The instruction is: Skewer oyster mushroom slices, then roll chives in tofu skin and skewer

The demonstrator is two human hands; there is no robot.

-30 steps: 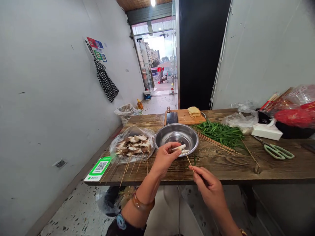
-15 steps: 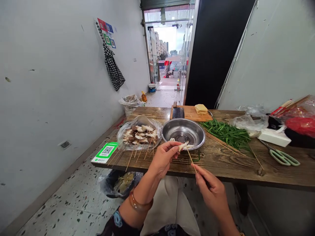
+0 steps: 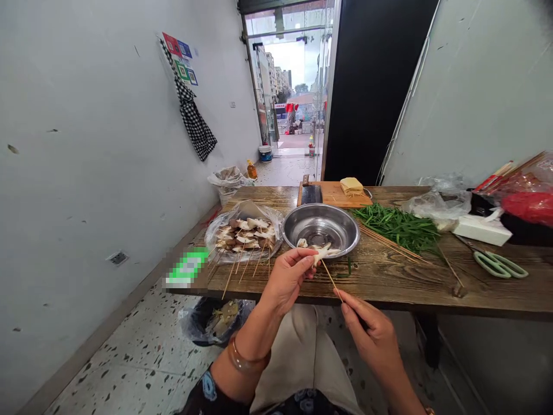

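Pinched in my left hand point(image 3: 290, 275) is a pale mushroom piece point(image 3: 319, 255), held over the near rim of a steel bowl point(image 3: 298, 214). My right hand point(image 3: 370, 327) grips a thin bamboo skewer point(image 3: 330, 275) by its lower end. The skewer's upper end meets the mushroom; its tip is hidden there. Another pale mushroom piece point(image 3: 302, 243) shows inside the bowl by my left fingers. Left of the bowl, skewered mushrooms point(image 3: 250, 235) lie heaped on a plastic bag point(image 3: 212, 230), their sticks pointing toward me.
Loose bamboo skewers point(image 3: 397, 246) and cut green leaves point(image 3: 395, 230) lie right of the bowl. Behind it, a cutting board point(image 3: 332, 195) carries a cleaver point(image 3: 311, 194) and stacked yellow sheets point(image 3: 351, 186). Green-handled scissors point(image 3: 501, 265) rest at right. A lined bin point(image 3: 216, 320) stands below the table.
The skewer's upper end has shifted slightly left, toward my left fingers, along with the mushroom piece. Both hands keep their grips. The view has shifted a little.
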